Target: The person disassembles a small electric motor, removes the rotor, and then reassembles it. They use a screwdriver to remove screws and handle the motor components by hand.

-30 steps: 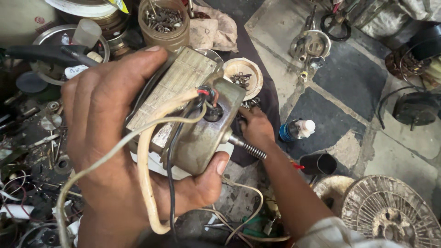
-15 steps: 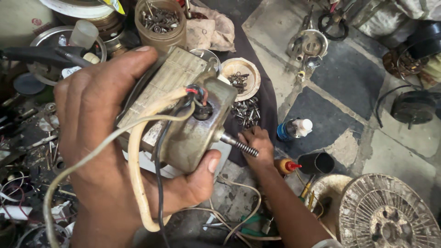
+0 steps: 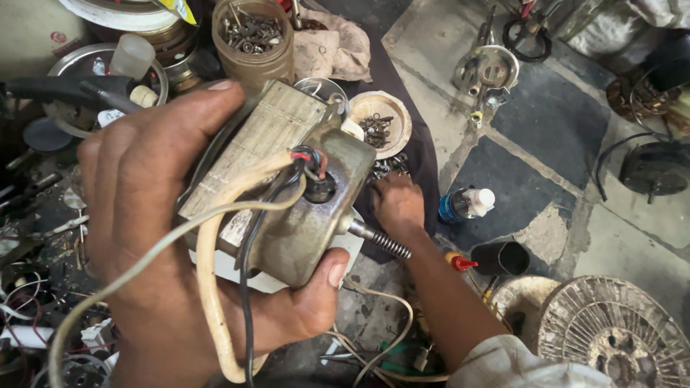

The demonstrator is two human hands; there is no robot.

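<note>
Grimy metal motor sits gripped in the left hand, fingers wrapped around it, shaft pointing right toward the right hand, resting empty-looking on cloth below.

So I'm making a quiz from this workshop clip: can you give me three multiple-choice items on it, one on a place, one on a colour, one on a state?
1. Where is the right hand?
A. down at the loose screws on the dark cloth
B. on the fan grille
C. on the motor's shaft

2. What colour is the thick cable on the motor?
A. cream
B. green
C. blue

3. How is the motor held?
A. lying on the floor
B. gripped in the left hand
C. clamped in a vise

Answers: 1 A, its fingers rest among screws on the cloth. 2 A, it loops pale cream. 3 B, fingers and thumb wrap it.
</note>
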